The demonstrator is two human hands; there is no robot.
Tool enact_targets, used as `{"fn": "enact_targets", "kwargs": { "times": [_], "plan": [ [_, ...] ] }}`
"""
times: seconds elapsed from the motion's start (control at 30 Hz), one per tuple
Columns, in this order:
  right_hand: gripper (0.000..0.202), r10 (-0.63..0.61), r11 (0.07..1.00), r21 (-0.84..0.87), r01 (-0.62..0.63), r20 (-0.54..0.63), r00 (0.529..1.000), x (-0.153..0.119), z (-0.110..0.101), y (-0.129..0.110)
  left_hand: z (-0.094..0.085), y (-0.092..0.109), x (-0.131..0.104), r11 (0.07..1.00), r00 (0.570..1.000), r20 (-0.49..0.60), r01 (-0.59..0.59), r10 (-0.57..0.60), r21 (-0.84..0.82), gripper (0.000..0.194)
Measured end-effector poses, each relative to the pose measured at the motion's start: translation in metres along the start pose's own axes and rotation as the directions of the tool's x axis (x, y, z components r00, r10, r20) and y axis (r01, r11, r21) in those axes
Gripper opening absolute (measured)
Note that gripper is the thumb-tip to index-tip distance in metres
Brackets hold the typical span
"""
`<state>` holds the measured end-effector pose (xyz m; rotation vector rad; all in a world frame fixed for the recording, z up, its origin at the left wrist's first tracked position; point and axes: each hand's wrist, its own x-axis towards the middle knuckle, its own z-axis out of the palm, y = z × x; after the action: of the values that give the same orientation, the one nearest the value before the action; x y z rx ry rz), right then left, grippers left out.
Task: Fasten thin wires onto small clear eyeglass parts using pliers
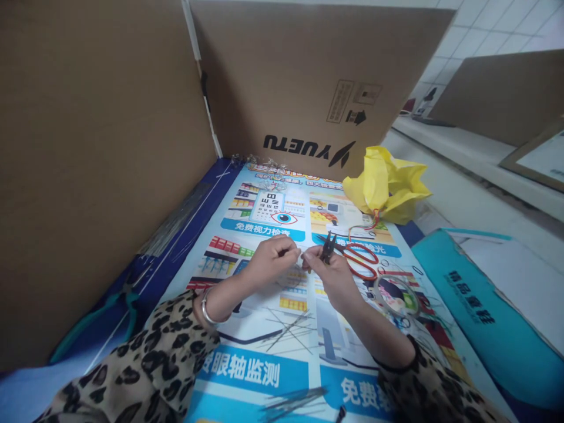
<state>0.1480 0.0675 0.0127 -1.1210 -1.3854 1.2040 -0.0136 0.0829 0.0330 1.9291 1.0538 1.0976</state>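
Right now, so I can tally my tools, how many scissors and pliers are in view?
3: dark pliers in the right hand, red-handled scissors lying beside that hand, and teal-handled pliers at the far left. Others may be hidden.

Brown cardboard panels (304,53), teal box (493,329) at right, tiled wall (489,29)

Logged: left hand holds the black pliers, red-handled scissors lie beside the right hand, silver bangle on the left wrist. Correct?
Not quite: the head view shows the black pliers in the right hand, not the left hand. The red-handled scissors and silver bangle are as stated.
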Motion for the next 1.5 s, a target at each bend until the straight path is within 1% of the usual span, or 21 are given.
{"fn": "enact_targets", "kwargs": {
  "times": [0.03,0.1,0.17,0.23,0.27,0.33,0.37,0.43,0.5,0.57,0.7,0.8,0.9,1.03,1.17,1.3,1.5],
  "plan": [
    [0.019,-0.001,1.0,-0.006,0.001,-0.006,1.0,0.0,0.001,0.002,0.001,0.0,-0.001,1.0,1.0,-0.003,0.005,-0.006,-0.012,0.026],
    [0.019,0.007,1.0,-0.013,-0.007,-0.006,1.0,-0.001,0.002,0.004,0.006,-0.001,-0.003,0.997,0.998,-0.051,0.04,-0.043,-0.065,0.023],
    [0.019,0.018,1.0,-0.006,-0.018,0.005,1.0,-0.002,0.004,0.005,0.01,-0.004,-0.006,0.979,0.987,-0.098,0.109,-0.127,-0.172,0.021],
    [0.019,0.024,0.999,0.022,-0.024,0.014,1.0,-0.002,0.005,0.005,0.015,-0.007,-0.008,0.936,0.975,-0.08,0.174,-0.207,-0.305,0.021],
    [0.019,0.023,0.999,0.04,-0.023,0.018,1.0,-0.003,0.005,0.004,0.016,-0.008,-0.008,0.916,0.973,-0.06,0.19,-0.225,-0.354,0.022],
    [0.02,0.027,0.996,0.088,-0.031,0.04,0.999,-0.003,0.005,0.001,0.017,-0.009,-0.009,0.903,0.973,-0.069,0.177,-0.22,-0.391,0.021],
    [0.022,0.037,0.993,0.11,-0.044,0.063,0.997,-0.004,0.005,-0.001,0.017,-0.009,-0.009,0.909,0.972,-0.105,0.154,-0.209,-0.386,0.02],
    [0.027,0.079,0.986,0.134,-0.097,0.137,0.987,-0.006,0.004,-0.006,0.015,-0.007,-0.008,0.919,0.958,-0.212,0.099,-0.192,-0.381,0.018],
    [0.034,0.14,0.98,0.111,-0.167,0.216,0.966,-0.01,0.004,-0.011,0.012,-0.005,-0.007,0.912,0.937,-0.294,0.054,-0.187,-0.406,0.019],
    [0.041,0.192,0.977,0.042,-0.211,0.263,0.945,-0.015,0.004,-0.015,0.01,-0.002,-0.006,0.903,0.928,-0.327,0.024,-0.18,-0.43,0.02],
    [0.047,0.235,0.972,-0.096,-0.215,0.324,0.917,-0.022,0.008,-0.022,0.007,0.004,-0.007,0.907,0.933,-0.326,-0.003,-0.148,-0.421,0.019],
    [0.047,0.25,0.968,-0.114,-0.223,0.358,0.9,-0.023,0.01,-0.024,0.008,0.006,-0.009,0.926,0.94,-0.323,-0.019,-0.112,-0.376,0.019],
    [0.045,0.26,0.966,-0.099,-0.24,0.349,0.9,-0.023,0.011,-0.024,0.008,0.006,-0.01,0.947,0.945,-0.317,-0.024,-0.083,-0.321,0.019],
    [0.045,0.252,0.967,-0.107,-0.229,0.342,0.905,-0.023,0.011,-0.023,0.009,0.005,-0.01,0.967,0.95,-0.307,-0.024,-0.057,-0.253,0.017],
    [0.043,0.244,0.969,-0.109,-0.22,0.337,0.909,-0.022,0.011,-0.022,0.009,0.004,-0.011,0.975,0.95,-0.31,-0.029,-0.042,-0.221,0.017],
    [0.042,0.26,0.965,-0.101,-0.24,0.321,0.91,-0.022,0.011,-0.019,0.009,0.003,-0.012,0.983,0.949,-0.314,-0.034,-0.025,-0.178,0.017],
    [0.045,0.276,0.961,-0.119,-0.251,0.302,0.913,-0.021,0.012,-0.015,0.01,0.004,-0.012,0.989,0.946,-0.32,-0.004,-0.043,-0.146,0.019]
  ]
}}
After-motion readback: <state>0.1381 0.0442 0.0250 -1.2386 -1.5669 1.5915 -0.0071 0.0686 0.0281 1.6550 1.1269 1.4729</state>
